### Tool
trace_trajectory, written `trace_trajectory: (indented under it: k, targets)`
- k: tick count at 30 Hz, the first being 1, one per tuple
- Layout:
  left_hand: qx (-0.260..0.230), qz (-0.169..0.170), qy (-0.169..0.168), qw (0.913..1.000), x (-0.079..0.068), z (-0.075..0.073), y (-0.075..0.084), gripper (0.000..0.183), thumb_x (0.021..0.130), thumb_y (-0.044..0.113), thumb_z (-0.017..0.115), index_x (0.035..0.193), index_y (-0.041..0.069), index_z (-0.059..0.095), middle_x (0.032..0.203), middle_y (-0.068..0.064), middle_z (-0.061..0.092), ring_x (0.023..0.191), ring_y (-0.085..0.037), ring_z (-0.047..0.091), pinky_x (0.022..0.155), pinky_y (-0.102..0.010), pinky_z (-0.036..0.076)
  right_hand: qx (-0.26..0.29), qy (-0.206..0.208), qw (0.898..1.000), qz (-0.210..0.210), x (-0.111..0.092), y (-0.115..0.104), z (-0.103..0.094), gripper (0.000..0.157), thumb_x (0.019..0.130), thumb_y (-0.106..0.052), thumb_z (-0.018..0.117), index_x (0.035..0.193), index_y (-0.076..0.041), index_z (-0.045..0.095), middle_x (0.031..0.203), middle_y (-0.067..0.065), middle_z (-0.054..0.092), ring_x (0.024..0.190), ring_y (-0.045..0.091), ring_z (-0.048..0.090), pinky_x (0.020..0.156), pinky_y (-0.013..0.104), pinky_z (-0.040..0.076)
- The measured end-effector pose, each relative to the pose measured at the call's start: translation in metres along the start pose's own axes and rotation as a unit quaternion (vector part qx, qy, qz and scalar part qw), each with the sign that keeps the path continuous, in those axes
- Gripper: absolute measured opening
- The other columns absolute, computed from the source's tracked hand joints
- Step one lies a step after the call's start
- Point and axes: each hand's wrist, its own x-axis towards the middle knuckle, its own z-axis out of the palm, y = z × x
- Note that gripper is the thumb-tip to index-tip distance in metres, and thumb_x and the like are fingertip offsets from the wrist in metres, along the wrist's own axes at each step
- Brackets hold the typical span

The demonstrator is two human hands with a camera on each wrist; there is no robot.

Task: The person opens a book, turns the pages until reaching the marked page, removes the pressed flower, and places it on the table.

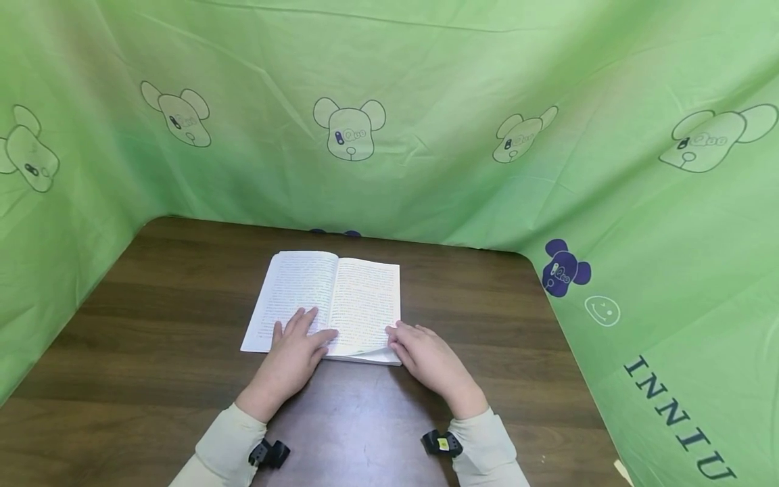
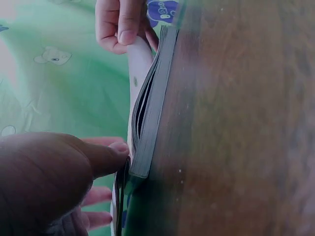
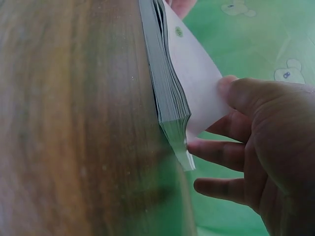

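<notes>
An open book [image 1: 367, 297] with printed pages lies on the wooden table, its right stack of pages thicker in the wrist views. My left hand [image 1: 296, 352] rests on the left page near the lower middle, fingers spread and thumb reaching across the fold. At the lower right corner, my right hand [image 1: 426, 355] pinches a page between thumb and fingers. In the right wrist view that lifted page [image 3: 197, 83] bends up off the stack, with a small green mark on it. Thumb and fingertips [image 3: 228, 88] hold its outer edge.
The dark wooden table [image 1: 164, 325] extends around the book. Green cloth [image 1: 426, 182] printed with bear heads hangs behind and at both sides. Black wrist cameras [image 1: 442, 443] sit on both pale sleeves. A small pale object [image 1: 623, 472] lies at the table's right edge.
</notes>
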Motion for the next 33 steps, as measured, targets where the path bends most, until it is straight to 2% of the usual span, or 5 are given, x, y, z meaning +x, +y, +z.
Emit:
trace_trajectory:
  k: [7, 12, 22, 30, 33]
  targets:
    - [-0.010, -0.008, -0.024, 0.9996, -0.0024, 0.0011, 0.0028, 0.027, 0.098, 0.027, 0.070, 0.125, 0.025, 0.076, 0.160, -0.018, 0.041, 0.151, -0.047, 0.029, 0.111, -0.081, 0.020, -0.015, 0.025, 1.000, -0.004, 0.0006, -0.0003, 0.0004, 0.021, 0.102, -0.021, 0.064, 0.120, -0.011, 0.066, 0.124, 0.004, 0.074, 0.122, 0.023, 0.068, 0.104, 0.047, 0.051]
    - [-0.018, -0.004, -0.019, 0.9997, -0.0045, 0.0001, 0.0040, 0.035, 0.093, 0.038, 0.075, 0.125, 0.024, 0.075, 0.160, -0.019, 0.041, 0.150, -0.047, 0.031, 0.110, -0.081, 0.021, -0.039, 0.055, 0.998, -0.014, 0.0016, 0.0010, 0.0006, 0.018, 0.101, -0.021, 0.065, 0.117, -0.014, 0.066, 0.118, 0.000, 0.076, 0.110, 0.018, 0.072, 0.099, 0.040, 0.054]
    - [-0.009, -0.015, -0.013, 0.9998, -0.0031, -0.0003, 0.0050, 0.033, 0.095, 0.034, 0.074, 0.126, 0.025, 0.074, 0.159, -0.017, 0.044, 0.149, -0.045, 0.035, 0.110, -0.079, 0.024, -0.034, 0.090, 0.995, -0.014, 0.0018, 0.0020, -0.0018, 0.014, 0.099, -0.023, 0.068, 0.110, -0.015, 0.066, 0.121, -0.001, 0.075, 0.117, 0.020, 0.070, 0.099, 0.042, 0.054]
    - [-0.001, -0.018, 0.003, 0.9998, -0.0017, -0.0004, 0.0045, 0.034, 0.098, 0.030, 0.069, 0.129, 0.017, 0.070, 0.154, -0.016, 0.050, 0.145, -0.043, 0.042, 0.108, -0.079, 0.029, 0.020, 0.206, 0.978, -0.001, 0.0009, 0.0029, -0.0062, 0.015, 0.099, -0.025, 0.067, 0.105, -0.012, 0.064, 0.132, 0.003, 0.070, 0.117, 0.022, 0.069, 0.098, 0.044, 0.053]
    - [-0.007, -0.018, 0.017, 0.9997, -0.0008, -0.0002, 0.0036, 0.035, 0.098, 0.030, 0.070, 0.129, 0.014, 0.069, 0.152, -0.016, 0.053, 0.143, -0.043, 0.045, 0.106, -0.079, 0.031, 0.026, 0.217, 0.976, 0.006, 0.0012, 0.0034, -0.0069, 0.017, 0.101, -0.025, 0.064, 0.108, -0.010, 0.066, 0.130, 0.003, 0.071, 0.117, 0.022, 0.068, 0.100, 0.043, 0.052]
